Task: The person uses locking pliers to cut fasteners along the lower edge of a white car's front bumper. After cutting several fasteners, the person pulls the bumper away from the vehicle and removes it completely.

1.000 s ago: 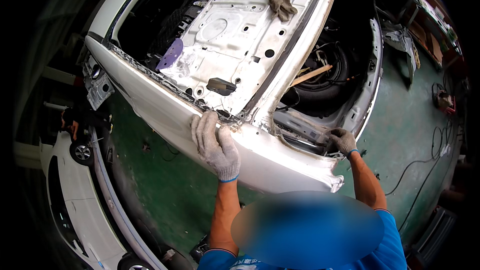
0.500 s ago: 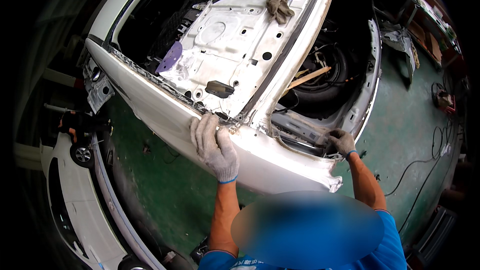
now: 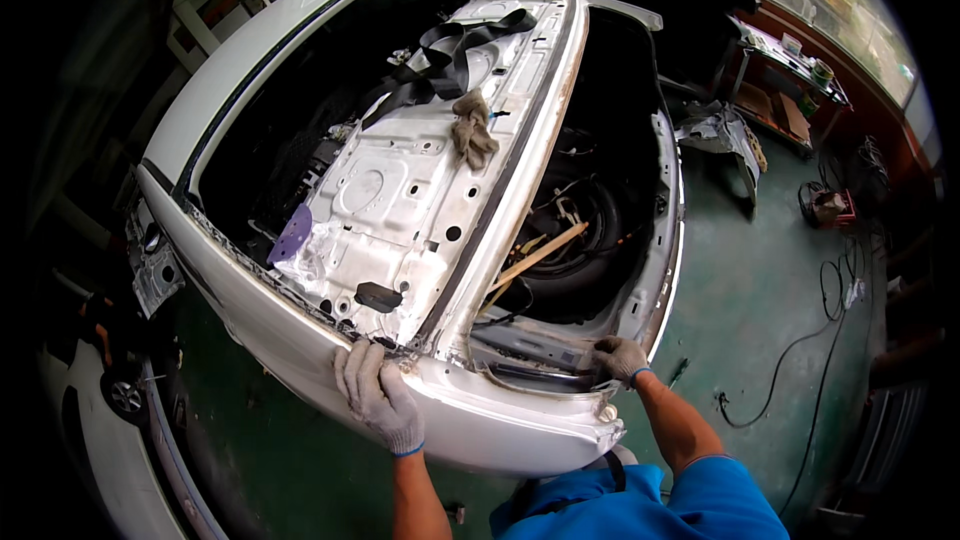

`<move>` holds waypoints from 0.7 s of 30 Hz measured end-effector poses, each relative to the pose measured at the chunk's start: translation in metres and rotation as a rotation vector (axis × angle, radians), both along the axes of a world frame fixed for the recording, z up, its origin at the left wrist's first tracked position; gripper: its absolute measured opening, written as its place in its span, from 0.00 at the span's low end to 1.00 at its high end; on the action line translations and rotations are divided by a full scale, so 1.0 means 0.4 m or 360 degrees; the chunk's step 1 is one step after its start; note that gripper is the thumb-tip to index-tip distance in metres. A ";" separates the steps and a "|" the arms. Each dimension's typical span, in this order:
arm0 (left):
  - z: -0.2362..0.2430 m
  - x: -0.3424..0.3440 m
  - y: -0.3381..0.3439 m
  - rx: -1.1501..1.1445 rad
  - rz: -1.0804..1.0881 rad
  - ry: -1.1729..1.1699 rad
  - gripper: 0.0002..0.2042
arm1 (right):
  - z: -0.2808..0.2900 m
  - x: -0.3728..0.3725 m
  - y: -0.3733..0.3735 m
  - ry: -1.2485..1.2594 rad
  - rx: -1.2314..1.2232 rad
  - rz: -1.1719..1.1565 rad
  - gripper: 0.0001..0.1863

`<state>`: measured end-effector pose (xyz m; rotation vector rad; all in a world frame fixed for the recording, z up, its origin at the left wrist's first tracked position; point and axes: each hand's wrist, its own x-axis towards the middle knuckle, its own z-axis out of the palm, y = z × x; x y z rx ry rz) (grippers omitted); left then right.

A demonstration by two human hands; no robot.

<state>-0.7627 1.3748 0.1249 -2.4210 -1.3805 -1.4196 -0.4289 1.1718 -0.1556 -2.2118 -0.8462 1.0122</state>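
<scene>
A stripped white car body [image 3: 480, 410] stands in front of me, its window and trunk openings bare. My left hand [image 3: 378, 395], in a pale knitted glove with a blue cuff, lies on the upper edge of the car's side panel with its fingers stretched out. Nothing is in it. My right hand [image 3: 622, 358], gloved alike, is closed at the near corner of the trunk opening [image 3: 540, 378]. Its fingertips are partly hidden, and what they hold there is too small to tell. Between the hands runs the curved, rough-edged metal rim.
A wooden stick [image 3: 545, 258] leans in the trunk by a dark spare wheel [image 3: 590, 260]. On the white metal deck lie a brown glove [image 3: 474, 130], black belts [image 3: 450, 55] and a purple disc [image 3: 292, 235]. Right, a cable [image 3: 775, 380] snakes over the green floor [image 3: 735, 270] near a cart [image 3: 790, 65].
The view has tilted up, so the car's far end and windows now show. Both hands stay at about the same spots on the car, left one flat, right one closed.
</scene>
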 end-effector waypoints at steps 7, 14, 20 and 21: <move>0.003 0.003 -0.003 -0.0011 -0.0014 -0.0007 0.13 | 0.057 -0.007 0.001 -0.0011 -0.0069 -0.0029 0.26; -0.003 0.009 -0.001 0.0012 -0.0062 -0.0019 0.13 | 0.044 -0.002 -0.033 0.0239 0.0320 -0.0373 0.28; -0.004 -0.013 0.001 0.0068 -0.0053 0.0007 0.13 | 0.055 -0.015 -0.169 0.0243 0.0669 -0.0938 0.24; -0.005 -0.008 -0.001 0.0065 -0.0063 0.0002 0.13 | 0.042 -0.005 -0.217 0.0172 0.0626 -0.0983 0.24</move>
